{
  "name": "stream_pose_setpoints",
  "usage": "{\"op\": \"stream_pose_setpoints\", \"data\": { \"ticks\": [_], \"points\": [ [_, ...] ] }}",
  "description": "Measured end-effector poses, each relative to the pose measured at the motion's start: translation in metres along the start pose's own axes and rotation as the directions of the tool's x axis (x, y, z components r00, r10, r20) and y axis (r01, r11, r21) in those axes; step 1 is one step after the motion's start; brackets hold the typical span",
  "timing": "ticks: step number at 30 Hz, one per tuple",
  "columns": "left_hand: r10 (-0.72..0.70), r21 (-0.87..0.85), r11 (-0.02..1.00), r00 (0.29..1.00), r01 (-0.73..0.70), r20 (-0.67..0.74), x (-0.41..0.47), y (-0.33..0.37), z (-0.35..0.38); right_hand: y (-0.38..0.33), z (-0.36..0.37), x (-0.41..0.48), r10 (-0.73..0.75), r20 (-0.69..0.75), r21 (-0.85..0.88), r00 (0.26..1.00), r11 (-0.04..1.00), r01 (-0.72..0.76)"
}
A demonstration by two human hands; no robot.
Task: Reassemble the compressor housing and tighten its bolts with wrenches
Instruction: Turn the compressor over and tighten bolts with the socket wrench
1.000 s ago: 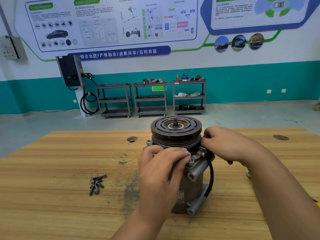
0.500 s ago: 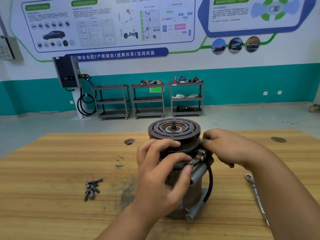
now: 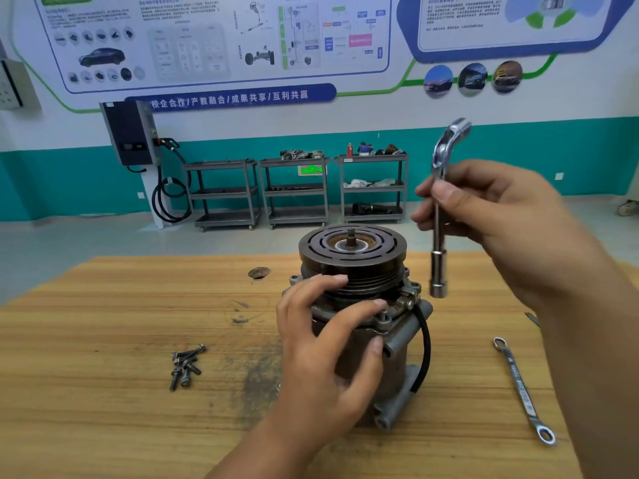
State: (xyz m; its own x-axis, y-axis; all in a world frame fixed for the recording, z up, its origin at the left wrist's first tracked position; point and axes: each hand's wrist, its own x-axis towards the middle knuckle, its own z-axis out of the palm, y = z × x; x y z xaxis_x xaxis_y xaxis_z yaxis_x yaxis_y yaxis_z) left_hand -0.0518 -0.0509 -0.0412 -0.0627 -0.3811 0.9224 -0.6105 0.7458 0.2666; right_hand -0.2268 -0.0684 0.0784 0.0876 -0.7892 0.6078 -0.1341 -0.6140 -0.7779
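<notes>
Indoors, on a scuffed wooden workbench (image 3: 103, 340), a left hand (image 3: 328, 347) clasps the upright compressor (image 3: 363, 305) at centre while the right hand (image 3: 501, 229) grips a raised socket wrench (image 3: 438, 236).
One ring spanner (image 3: 522, 388) lies to the right and a heap of bolts (image 3: 186, 366), too jumbled to count, to the left; three shelf carts (image 3: 294, 191) line the teal wall under a banner (image 3: 230, 98) reading "校企合作/产教融合/成果共享/互利共赢".

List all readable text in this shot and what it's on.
"校企合作 / 产教融合 / 成果共享 / 互利共赢": blue banner on the wall.
Posters above it: print too small to read.
Green sign on the middle cart: blurred, unreadable.
Flat wrench on the table: stamped marking, too blurred to read.
</notes>
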Motion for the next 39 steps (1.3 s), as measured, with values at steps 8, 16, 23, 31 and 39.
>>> {"op": "stream_pose_setpoints", "data": {
  "ticks": [8, 16, 23, 31, 39],
  "points": [
    [-0.027, -0.017, 1.000, 0.999, 0.026, -0.028, -0.001, 0.000, 0.000, -0.007, 0.027, -0.006, -0.135, 0.116, 0.300, 0.984, 0.949, 0.095],
    [-0.062, -0.028, 0.998, 0.995, 0.060, -0.074, -0.003, -0.001, 0.001, -0.007, 0.037, -0.009, -0.148, 0.114, 0.331, 0.982, 0.938, 0.103],
    [-0.077, -0.039, 0.996, 0.994, 0.074, -0.080, -0.004, -0.001, 0.002, -0.007, 0.036, -0.008, -0.131, 0.122, 0.348, 0.984, 0.934, 0.081],
    [-0.136, -0.080, 0.989, 0.985, 0.127, -0.106, -0.003, 0.005, 0.005, -0.004, 0.035, -0.006, -0.092, 0.096, 0.333, 0.991, 0.941, 0.056],
    [-0.148, -0.077, 0.987, 0.981, 0.139, -0.126, -0.002, 0.009, 0.005, -0.006, 0.026, -0.007, -0.081, 0.218, 0.230, 0.973, 0.973, 0.030]
  ]
}}
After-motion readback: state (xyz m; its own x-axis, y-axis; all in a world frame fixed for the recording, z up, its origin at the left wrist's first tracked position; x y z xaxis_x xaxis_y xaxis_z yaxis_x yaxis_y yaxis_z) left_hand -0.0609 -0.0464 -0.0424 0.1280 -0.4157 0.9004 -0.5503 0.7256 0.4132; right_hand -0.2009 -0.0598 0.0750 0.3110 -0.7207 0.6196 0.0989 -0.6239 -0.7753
